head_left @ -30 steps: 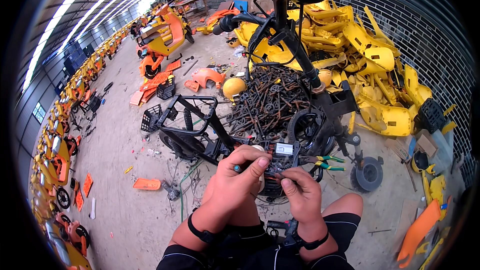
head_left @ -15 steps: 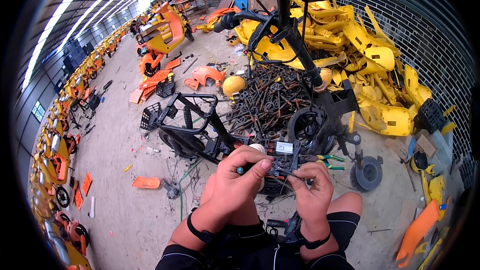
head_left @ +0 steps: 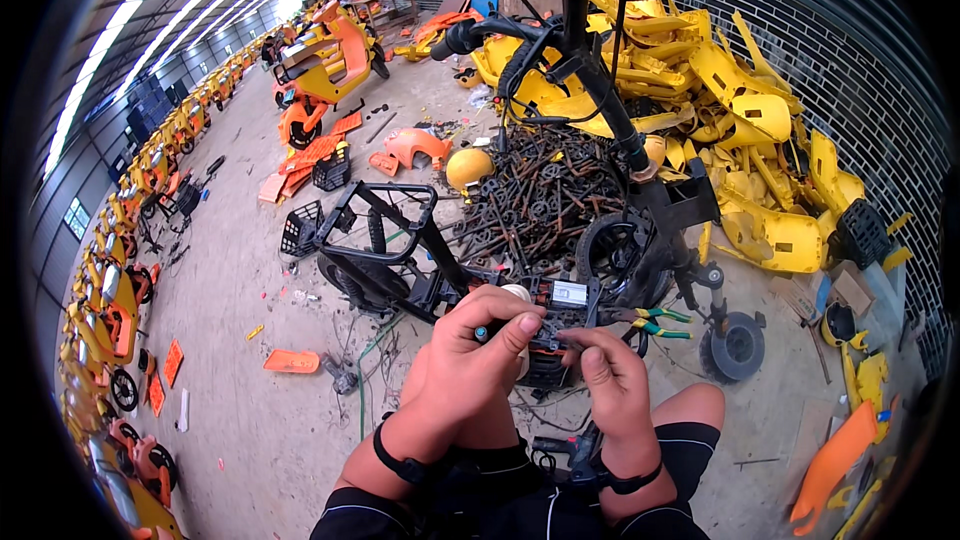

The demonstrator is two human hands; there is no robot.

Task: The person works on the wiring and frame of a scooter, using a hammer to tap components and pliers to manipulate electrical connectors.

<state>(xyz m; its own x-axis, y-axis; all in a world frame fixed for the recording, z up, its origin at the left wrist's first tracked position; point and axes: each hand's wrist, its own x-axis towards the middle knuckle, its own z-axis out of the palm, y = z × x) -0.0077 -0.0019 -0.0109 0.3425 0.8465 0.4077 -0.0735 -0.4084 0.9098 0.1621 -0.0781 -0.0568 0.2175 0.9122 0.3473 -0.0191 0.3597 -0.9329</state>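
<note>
Both my hands work close together over the stripped black scooter frame (head_left: 440, 255). My left hand (head_left: 465, 350) is closed, thumb pressed on the bent fingers, around a thin dark piece with a teal end (head_left: 481, 334); its kind is unclear. Just to its right, my right hand (head_left: 615, 380) has thumb and fingers drawn together; whatever lies between them is too small to make out. A white round thing (head_left: 517, 292) shows partly behind my left fingers. Beyond the hands, a silver-labelled box (head_left: 569, 294) sits in the frame. Pliers with green-and-yellow handles (head_left: 662, 323) rest right of it.
A dark power tool (head_left: 572, 450) lies by my legs. Past the frame are a heap of rusty metal parts (head_left: 540, 190) and a pile of yellow panels (head_left: 740, 130). The handlebar (head_left: 600, 90) rises overhead. Rows of scooters (head_left: 110, 310) line the left.
My right hand has shifted slightly left and its fingers now point toward my left thumb. The left hand keeps its closed grip almost in place.
</note>
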